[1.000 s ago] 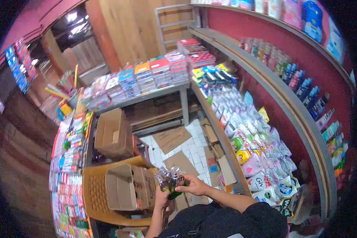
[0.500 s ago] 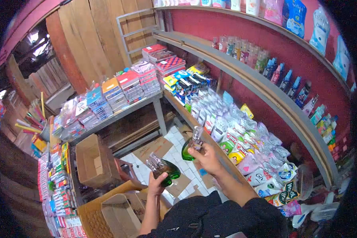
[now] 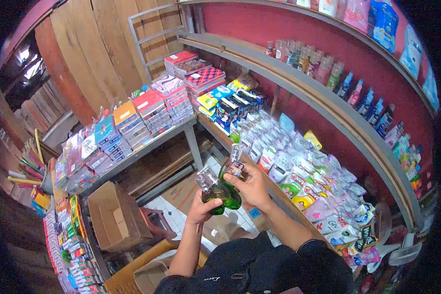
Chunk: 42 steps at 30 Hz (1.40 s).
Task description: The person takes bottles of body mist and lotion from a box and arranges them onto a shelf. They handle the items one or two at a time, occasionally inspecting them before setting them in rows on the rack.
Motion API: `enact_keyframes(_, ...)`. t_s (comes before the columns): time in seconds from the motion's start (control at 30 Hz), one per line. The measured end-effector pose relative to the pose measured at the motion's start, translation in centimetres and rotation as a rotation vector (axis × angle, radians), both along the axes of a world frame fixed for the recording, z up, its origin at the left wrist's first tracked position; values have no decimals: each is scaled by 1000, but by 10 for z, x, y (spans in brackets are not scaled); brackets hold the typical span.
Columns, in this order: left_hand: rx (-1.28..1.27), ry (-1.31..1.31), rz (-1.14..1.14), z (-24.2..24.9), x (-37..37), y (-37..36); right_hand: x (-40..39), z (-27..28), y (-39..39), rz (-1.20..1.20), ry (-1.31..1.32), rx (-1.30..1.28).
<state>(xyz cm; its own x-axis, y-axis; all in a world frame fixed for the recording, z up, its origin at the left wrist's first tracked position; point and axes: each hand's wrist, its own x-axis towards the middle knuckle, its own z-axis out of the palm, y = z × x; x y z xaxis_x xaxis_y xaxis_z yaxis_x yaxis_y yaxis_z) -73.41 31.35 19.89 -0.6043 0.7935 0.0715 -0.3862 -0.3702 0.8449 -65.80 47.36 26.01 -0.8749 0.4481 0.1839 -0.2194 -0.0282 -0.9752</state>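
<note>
In front of my chest, my left hand [image 3: 201,208] is wrapped round green glass perfume bottles [image 3: 211,182] with clear caps, its thumb across the front. They are bunched together and partly hide one another. Just to the right, my right hand [image 3: 252,186] grips another green perfume bottle [image 3: 227,172], tilted, with a clear cap and a small picture label under the thumb. Both hands are close together, and the bottles overlap at their lower ends in this view.
Packs in plastic [image 3: 299,169] cover the low shelf on the right. Above it, small bottles [image 3: 306,59] line a wall shelf [image 3: 299,81]. Stacked books [image 3: 149,105] fill the back table. Cardboard boxes [image 3: 115,215] stand at lower left, near a reddish stool [image 3: 159,220].
My two hands have come together, bringing the bottles in them from apart to side by side. The view has shifted slightly.
</note>
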Motion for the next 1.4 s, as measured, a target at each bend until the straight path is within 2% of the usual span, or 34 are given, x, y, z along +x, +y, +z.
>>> enact_keyframes(0.17,44,-14,32,-3,-61,32,-58,-3,37,143,81,-64)
enact_keyframes(0.27,55,19,37,8,-106,55,-92,12,72,271,5,-69)
enact_keyframes(0.37,10,121,-20,-2,-157,75,-131,37,111,270,-153,-47)
enact_keyframes(0.4,11,147,24,-10,-170,82,-144,46,127,261,-209,-35)
enact_keyframes(0.47,78,90,-26,16,-184,100,-171,70,150,349,-156,79)
enact_keyframes(0.53,70,111,-56,21,-204,115,-194,79,172,441,-69,185)
enact_keyframes(0.67,30,115,-96,41,-238,143,-231,98,207,496,-144,361)
enact_keyframes(0.8,42,110,-89,23,-284,170,-261,111,228,441,-120,393)
enact_keyframes(0.87,91,105,-128,20,-312,189,-279,117,241,398,-121,384)
enact_keyframes(0.93,170,116,-154,53,-329,205,-291,138,246,364,-128,306)
enact_keyframes(0.97,186,96,-193,68,-340,211,-295,157,244,284,-121,314)
enact_keyframes(1.0,239,95,-287,63,-361,221,-303,161,257,167,-151,490)
enact_keyframes(1.07,281,49,-342,73,-393,230,-312,193,263,0,-154,416)
enact_keyframes(1.13,350,102,-341,74,-427,236,-327,222,283,-170,-114,541)
enact_keyframes(1.17,351,132,-373,74,-446,241,-335,236,298,-255,-133,598)
enact_keyframes(1.2,245,161,-341,68,-462,244,-343,248,314,-307,-113,644)
enact_keyframes(1.27,243,272,-301,66,-491,253,-360,268,337,-473,-226,766)
enact_keyframes(1.4,177,251,-391,73,-524,265,-393,279,387,-644,-518,982)
